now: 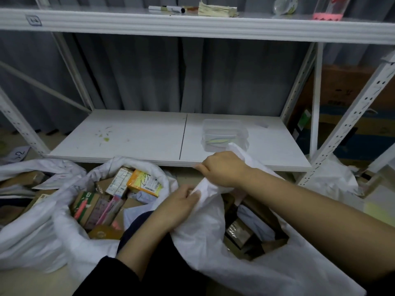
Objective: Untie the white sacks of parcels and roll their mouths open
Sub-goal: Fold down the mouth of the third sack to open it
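A white sack lies at the lower right with its mouth partly open, brown parcels showing inside. My right hand grips the far edge of its mouth and holds it up. My left hand pinches the near fold of the same rim, just below the right hand. To the left stands another white sack with its mouth rolled down, full of small boxes, among them an orange one.
A white metal shelf rack stands right behind the sacks, a clear plastic box on its low board. More white sacking lies at the far right, another sack at the far left. Grey curtains hang behind.
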